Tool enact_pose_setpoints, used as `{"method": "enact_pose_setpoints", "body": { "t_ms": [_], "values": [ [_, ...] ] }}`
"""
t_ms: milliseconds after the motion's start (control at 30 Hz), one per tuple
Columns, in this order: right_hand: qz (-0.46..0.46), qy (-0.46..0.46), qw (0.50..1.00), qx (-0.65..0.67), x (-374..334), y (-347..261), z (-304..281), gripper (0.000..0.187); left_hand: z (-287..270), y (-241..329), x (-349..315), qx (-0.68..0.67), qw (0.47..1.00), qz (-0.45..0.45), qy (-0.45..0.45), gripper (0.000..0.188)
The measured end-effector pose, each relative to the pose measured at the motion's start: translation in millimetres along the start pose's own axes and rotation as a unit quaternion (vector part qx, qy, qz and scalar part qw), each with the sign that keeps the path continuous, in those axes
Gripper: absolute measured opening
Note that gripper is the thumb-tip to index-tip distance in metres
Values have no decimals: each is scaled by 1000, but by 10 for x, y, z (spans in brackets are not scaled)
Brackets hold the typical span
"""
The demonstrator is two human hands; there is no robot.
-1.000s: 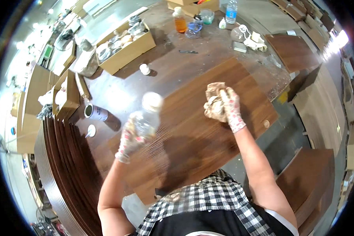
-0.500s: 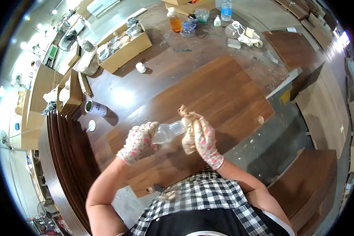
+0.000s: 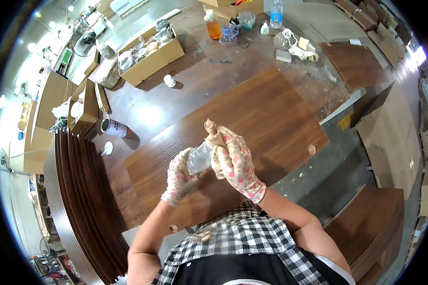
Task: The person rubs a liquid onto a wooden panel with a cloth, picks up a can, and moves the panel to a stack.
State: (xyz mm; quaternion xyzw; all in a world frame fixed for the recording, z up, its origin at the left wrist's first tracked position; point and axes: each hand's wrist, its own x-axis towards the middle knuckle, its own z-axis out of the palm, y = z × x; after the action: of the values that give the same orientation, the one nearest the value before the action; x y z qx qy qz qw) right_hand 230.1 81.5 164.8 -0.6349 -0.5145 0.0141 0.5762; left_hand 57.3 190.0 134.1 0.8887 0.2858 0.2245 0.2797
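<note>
Bottle (image 3: 199, 159) and rag (image 3: 215, 137) have come together above the board (image 3: 266, 109), between its long edges.
Left hand (image 3: 179, 178) clamps the bottle; right hand's (image 3: 238, 164) fingers clamp the rag.

Mouth of clear bottle (image 3: 199, 159) hidden by rag (image 3: 215, 138) and right hand (image 3: 237, 165); base partly covered by left hand (image 3: 178, 176). Cardboard box (image 3: 218, 2) cut by top edge, stacked brown panels (image 3: 71, 190) by bottom edge. Lower-left clutter (image 3: 52, 266) too small to identify.

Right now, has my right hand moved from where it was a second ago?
Yes. Judged against the pale can, your right hand has moved left, closer to the can, and back toward you.
</note>
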Motion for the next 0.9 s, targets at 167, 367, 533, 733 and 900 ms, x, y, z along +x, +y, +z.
{"method": "enact_pose_setpoints", "body": {
  "t_ms": [167, 367, 533, 733, 900],
  "values": [
    [71, 1, 988, -137, -127, 576, -340, 34, 261, -296, -186, -296, 944, -103, 103, 72],
    [-71, -183, 724, -661, -1093, 1457, -547, 51, 196, -1088, -678, -347, 892, -125, 261, 79],
    [124, -155, 771, -605, -307, 1330, -829, 63, 68, -1063, -762, -281, 892, -129, 330, 86],
    [140, -194, 816, -526, -888, 1490, -679, 69, 248, -1186, -866, -250, 917, -143, 277, 82],
    [91, -250, 796, -544, -491, 1381, -795, 55, 309, -1283, -989, -249, 907, -153, 303, 82]
  ]
}}
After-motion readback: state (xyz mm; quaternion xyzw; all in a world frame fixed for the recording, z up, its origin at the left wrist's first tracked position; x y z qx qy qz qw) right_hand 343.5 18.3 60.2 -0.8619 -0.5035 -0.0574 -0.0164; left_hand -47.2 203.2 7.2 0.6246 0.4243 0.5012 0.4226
